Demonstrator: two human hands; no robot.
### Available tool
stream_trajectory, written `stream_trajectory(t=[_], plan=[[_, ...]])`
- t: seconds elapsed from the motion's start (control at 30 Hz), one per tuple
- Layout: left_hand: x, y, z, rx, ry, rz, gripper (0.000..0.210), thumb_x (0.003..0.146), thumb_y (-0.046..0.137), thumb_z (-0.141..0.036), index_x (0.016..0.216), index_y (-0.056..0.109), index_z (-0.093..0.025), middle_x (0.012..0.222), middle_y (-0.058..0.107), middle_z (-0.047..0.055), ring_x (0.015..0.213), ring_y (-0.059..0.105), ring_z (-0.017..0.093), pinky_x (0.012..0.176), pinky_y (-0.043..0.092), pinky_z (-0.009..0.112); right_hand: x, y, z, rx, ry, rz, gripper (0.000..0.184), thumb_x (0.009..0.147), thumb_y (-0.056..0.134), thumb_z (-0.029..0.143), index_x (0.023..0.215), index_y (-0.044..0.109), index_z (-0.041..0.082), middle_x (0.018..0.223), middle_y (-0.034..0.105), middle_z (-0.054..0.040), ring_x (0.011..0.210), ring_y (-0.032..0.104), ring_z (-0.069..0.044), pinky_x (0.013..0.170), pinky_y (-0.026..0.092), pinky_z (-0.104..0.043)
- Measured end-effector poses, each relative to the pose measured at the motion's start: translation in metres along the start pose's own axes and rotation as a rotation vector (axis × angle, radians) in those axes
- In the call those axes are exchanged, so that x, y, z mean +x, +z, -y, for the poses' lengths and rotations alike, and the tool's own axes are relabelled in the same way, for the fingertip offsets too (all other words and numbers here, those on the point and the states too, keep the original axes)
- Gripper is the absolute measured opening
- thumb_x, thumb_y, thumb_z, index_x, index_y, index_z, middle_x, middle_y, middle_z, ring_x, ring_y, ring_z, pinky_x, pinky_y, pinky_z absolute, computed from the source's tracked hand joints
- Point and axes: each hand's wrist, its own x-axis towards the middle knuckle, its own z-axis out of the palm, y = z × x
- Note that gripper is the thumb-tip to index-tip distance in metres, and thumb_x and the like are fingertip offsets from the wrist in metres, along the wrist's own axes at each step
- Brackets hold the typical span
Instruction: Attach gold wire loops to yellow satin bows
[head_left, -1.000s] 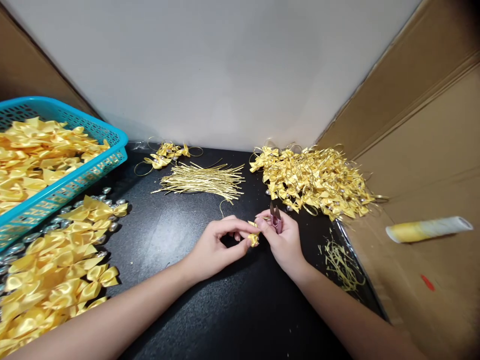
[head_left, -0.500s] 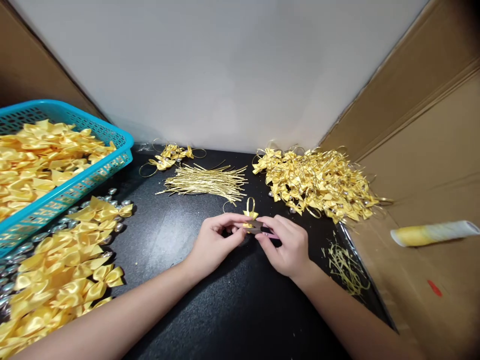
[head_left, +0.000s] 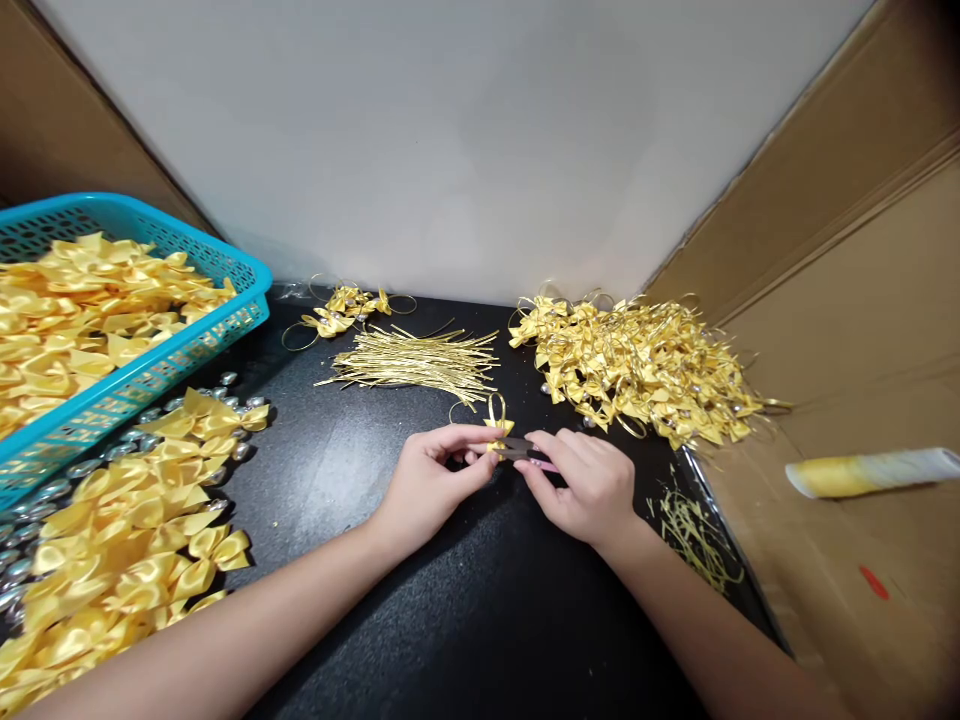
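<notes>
Between thumb and fingers, my left hand (head_left: 442, 475) pinches a yellow ribbon bow (head_left: 498, 428) with a gold cord loop standing up from it. My right hand (head_left: 585, 485) is closed on a small pair of thread snips (head_left: 517, 449) with dark metal blades and a pinkish part near the grip. The blades point left and meet the bow at my left fingertips. My fingers hide most of the bow's lower part. Just beyond the hands lies a bundle of cut gold cords (head_left: 420, 362).
A blue basket (head_left: 259, 290) full of yellow bows stands at the left, with loose bows (head_left: 135, 540) and silvery beads (head_left: 56, 490) before it. Looped bows (head_left: 637, 370) are heaped at the back right, above cord scraps (head_left: 694, 540). Cardboard (head_left: 840, 330) borders the right side.
My right hand has shifted slightly right with the snips, and more of their blades shows. My left hand still pinches the bow. The whole view has shifted a little.
</notes>
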Motion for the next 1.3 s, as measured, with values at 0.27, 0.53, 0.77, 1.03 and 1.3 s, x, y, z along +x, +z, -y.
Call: stream_trajectory(t=[0.27, 0.53, 0.77, 1.03, 1.3], plan=[[0.0001, -0.0005, 0.0016, 0.010, -0.012, -0.010, 0.023, 0.070, 0.075, -0.021, 0.092, 0.077, -0.017, 0.081, 0.075, 0.006, 0.069, 0.063, 0.014, 0.067, 0.050, 0.026, 0.0003, 0.0005, 0.0013, 0.045, 0.025, -0.043, 0.020, 0.089, 0.057, 0.033, 0.087, 0.067, 0.015, 0.062, 0.064, -0.0005, 0.053, 0.054, -0.012, 0.054, 0.034, -0.026], [0.0010, 0.0004, 0.0010, 0.005, -0.021, -0.002, 0.024, 0.069, 0.076, -0.022, 0.093, 0.077, -0.016, 0.085, 0.076, 0.007, 0.072, 0.065, 0.015, 0.070, 0.052, 0.027, -0.0008, 0.0017, -0.0002, 0.032, 0.013, -0.022, 0.021, 0.090, 0.057, 0.032, 0.085, 0.067, 0.015, 0.061, 0.063, -0.0005, 0.054, 0.053, -0.012, 0.055, 0.033, -0.026], [0.0009, 0.0006, 0.0007, -0.029, -0.021, 0.011, 0.024, 0.068, 0.076, -0.019, 0.092, 0.077, -0.017, 0.082, 0.076, 0.004, 0.068, 0.063, 0.012, 0.067, 0.051, 0.023, 0.0005, 0.0006, 0.0007, 0.003, -0.023, -0.022, 0.020, 0.090, 0.057, 0.031, 0.086, 0.068, 0.014, 0.060, 0.064, -0.0010, 0.053, 0.052, -0.013, 0.055, 0.031, -0.027], [0.0006, 0.0009, -0.0011, -0.025, -0.031, 0.010, 0.025, 0.068, 0.076, -0.019, 0.092, 0.076, -0.017, 0.081, 0.076, 0.004, 0.069, 0.064, 0.012, 0.068, 0.051, 0.024, -0.0011, 0.0012, 0.0006, -0.007, -0.024, -0.015, 0.022, 0.091, 0.055, 0.032, 0.082, 0.067, 0.015, 0.058, 0.062, -0.0001, 0.052, 0.050, -0.012, 0.055, 0.030, -0.028], [0.0004, 0.0017, -0.0003, -0.006, -0.021, 0.022, 0.023, 0.069, 0.075, -0.021, 0.092, 0.075, -0.016, 0.085, 0.076, 0.005, 0.072, 0.064, 0.013, 0.071, 0.051, 0.026, -0.0004, -0.0008, 0.0002, 0.145, 0.083, -0.050, 0.016, 0.090, 0.055, 0.029, 0.082, 0.062, 0.016, 0.060, 0.061, -0.0002, 0.052, 0.052, -0.011, 0.054, 0.033, -0.026]])
